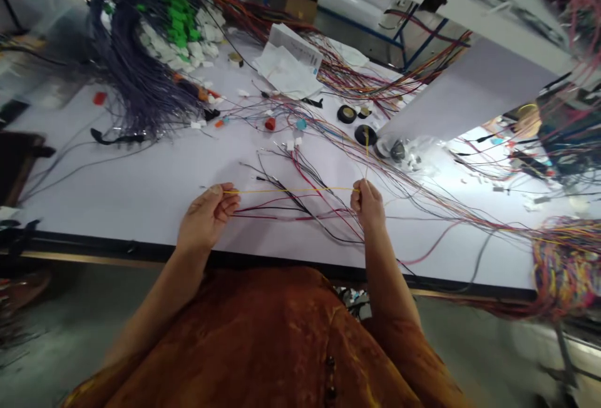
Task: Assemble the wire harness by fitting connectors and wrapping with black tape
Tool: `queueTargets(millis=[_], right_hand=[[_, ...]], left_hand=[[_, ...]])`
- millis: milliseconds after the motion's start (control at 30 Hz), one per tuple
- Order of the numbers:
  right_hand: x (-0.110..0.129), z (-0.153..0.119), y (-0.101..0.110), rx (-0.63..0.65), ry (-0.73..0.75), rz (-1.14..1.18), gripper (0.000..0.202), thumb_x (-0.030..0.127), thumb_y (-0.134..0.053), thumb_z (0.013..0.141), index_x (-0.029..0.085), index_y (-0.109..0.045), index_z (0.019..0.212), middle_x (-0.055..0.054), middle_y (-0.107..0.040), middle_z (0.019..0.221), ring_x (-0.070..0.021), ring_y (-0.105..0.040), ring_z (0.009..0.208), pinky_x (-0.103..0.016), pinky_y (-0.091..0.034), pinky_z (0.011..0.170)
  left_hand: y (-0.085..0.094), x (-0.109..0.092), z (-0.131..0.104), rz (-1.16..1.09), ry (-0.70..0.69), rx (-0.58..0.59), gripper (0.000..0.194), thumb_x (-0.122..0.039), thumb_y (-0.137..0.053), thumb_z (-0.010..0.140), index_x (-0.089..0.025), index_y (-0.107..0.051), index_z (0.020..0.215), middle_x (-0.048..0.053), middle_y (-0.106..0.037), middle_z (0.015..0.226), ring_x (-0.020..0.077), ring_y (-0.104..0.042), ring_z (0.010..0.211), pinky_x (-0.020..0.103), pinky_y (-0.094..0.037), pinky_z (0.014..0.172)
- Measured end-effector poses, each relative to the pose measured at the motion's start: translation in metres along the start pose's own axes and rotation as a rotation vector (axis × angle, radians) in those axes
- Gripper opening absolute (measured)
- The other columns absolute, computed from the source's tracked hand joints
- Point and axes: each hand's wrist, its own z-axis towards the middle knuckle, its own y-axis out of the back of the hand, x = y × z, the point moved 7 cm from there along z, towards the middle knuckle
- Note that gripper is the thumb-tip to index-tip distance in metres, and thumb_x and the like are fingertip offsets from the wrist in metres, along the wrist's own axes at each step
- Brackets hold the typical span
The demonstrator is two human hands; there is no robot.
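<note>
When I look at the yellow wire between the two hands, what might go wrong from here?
The yellow wire runs straight between the left hand and the right hand; a harder pull might strain it or make it slip from the fingertips.
Loose red wires and black wires lie below it, so it could tangle with them if lowered.

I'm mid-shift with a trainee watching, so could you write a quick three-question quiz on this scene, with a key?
1. What do the left hand and right hand hold stretched between them?
2. True or false: the purple wire bundle lies left of the white papers.
3. Connectors at the bundle's far end are white and: (a) red, (b) green, (c) black?

Key: 1. a yellow wire; 2. true; 3. (b).
</note>
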Motion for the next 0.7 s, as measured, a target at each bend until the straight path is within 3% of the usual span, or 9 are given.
queueTargets(millis=[67, 133, 200, 267, 333, 433, 567, 633, 700], right_hand=[[0.011, 0.01, 0.01, -0.053, 0.106, -0.308, 0.036, 0.057, -0.057, 0.083, 0.021, -0.053, 0.079, 0.004, -0.047, 0.059, -0.0104, -0.039, 0.047, -0.025, -0.033, 0.046], [0.036, 0.008, 0.0, -0.165, 0.363, -0.556, 0.033, 0.05, -0.065, 0.079, 0.02, -0.057, 0.087, -0.005, -0.06, 0.08, -0.0179, -0.056, 0.071, -0.034, -0.048, 0.065], [0.056, -0.009, -0.047, -0.077, 0.635, -0.627, 0.038, 0.043, -0.068, 0.078, 0.019, -0.057, 0.105, -0.012, -0.063, 0.107, -0.0241, -0.059, 0.1, -0.042, -0.049, 0.088], [0.059, -0.037, -0.122, 0.327, 0.756, -0.556, 0.046, 0.036, -0.066, 0.081, 0.02, -0.052, 0.122, -0.012, -0.062, 0.117, -0.0233, -0.058, 0.109, -0.042, -0.047, 0.096], [0.051, -0.07, -0.194, 0.761, 0.717, -0.457, 0.048, 0.028, -0.061, 0.085, 0.02, -0.046, 0.13, -0.006, -0.065, 0.103, -0.0174, -0.061, 0.093, -0.034, -0.049, 0.087], [0.042, -0.087, -0.253, 0.892, 0.588, -0.318, 0.034, 0.021, -0.052, 0.089, 0.019, -0.048, 0.123, 0.002, -0.058, 0.079, -0.0117, -0.055, 0.071, -0.026, -0.046, 0.072], [0.024, -0.076, -0.274, 0.912, 0.497, -0.277, 0.01, 0.022, -0.054, 0.09, 0.017, -0.059, 0.097, 0.002, -0.058, 0.075, -0.0085, -0.047, 0.063, -0.023, -0.038, 0.064], [0.014, -0.072, -0.275, 0.938, 0.467, -0.297, 0.01, 0.023, -0.058, 0.089, 0.017, -0.063, 0.085, 0.002, -0.061, 0.075, -0.0083, -0.047, 0.064, -0.023, -0.037, 0.064], [0.008, -0.069, -0.273, 0.926, 0.42, -0.297, 0.012, 0.026, -0.062, 0.088, 0.016, -0.066, 0.081, 0.002, -0.061, 0.072, -0.0085, -0.047, 0.063, -0.023, -0.035, 0.062]], left_hand=[[0.002, 0.006, -0.008, 0.075, 0.004, 0.013, 0.024, -0.035, -0.082, 0.072, -0.016, -0.073, 0.084, 0.004, -0.075, 0.081, 0.0137, -0.072, 0.069, 0.02, -0.058, 0.06], [-0.002, 0.008, -0.016, 0.156, -0.021, 0.019, 0.029, -0.039, -0.084, 0.069, -0.016, -0.073, 0.082, 0.005, -0.075, 0.083, 0.0162, -0.073, 0.071, 0.023, -0.059, 0.061], [-0.009, 0.002, -0.02, 0.272, -0.114, 0.031, 0.028, -0.041, -0.083, 0.07, -0.016, -0.073, 0.077, 0.006, -0.075, 0.084, 0.0175, -0.073, 0.074, 0.026, -0.059, 0.064], [-0.018, -0.012, -0.022, 0.403, -0.263, 0.086, 0.027, -0.042, -0.08, 0.073, -0.016, -0.072, 0.07, 0.006, -0.075, 0.084, 0.0176, -0.071, 0.077, 0.028, -0.058, 0.068], [-0.018, -0.031, -0.021, 0.552, -0.405, 0.154, 0.026, -0.043, -0.076, 0.078, -0.018, -0.071, 0.07, 0.006, -0.073, 0.084, 0.0167, -0.068, 0.079, 0.029, -0.056, 0.072], [0.009, -0.051, -0.012, 0.88, -0.529, 0.14, 0.024, -0.042, -0.072, 0.082, -0.019, -0.072, 0.089, 0.006, -0.069, 0.092, 0.0168, -0.064, 0.081, 0.03, -0.053, 0.072], [0.051, -0.041, 0.002, 1.279, -0.558, 0.173, 0.032, -0.031, -0.079, 0.073, -0.02, -0.071, 0.102, 0.011, -0.066, 0.113, 0.026, -0.061, 0.101, 0.042, -0.05, 0.089], [0.059, -0.03, 0.005, 1.271, -0.547, 0.221, 0.019, -0.028, -0.074, 0.078, -0.02, -0.072, 0.095, 0.011, -0.068, 0.107, 0.0263, -0.061, 0.102, 0.042, -0.048, 0.092], [0.061, -0.024, 0.007, 1.097, -0.483, 0.242, 0.016, -0.032, -0.071, 0.081, -0.019, -0.072, 0.091, 0.007, -0.07, 0.092, 0.0219, -0.063, 0.089, 0.036, -0.05, 0.082]])
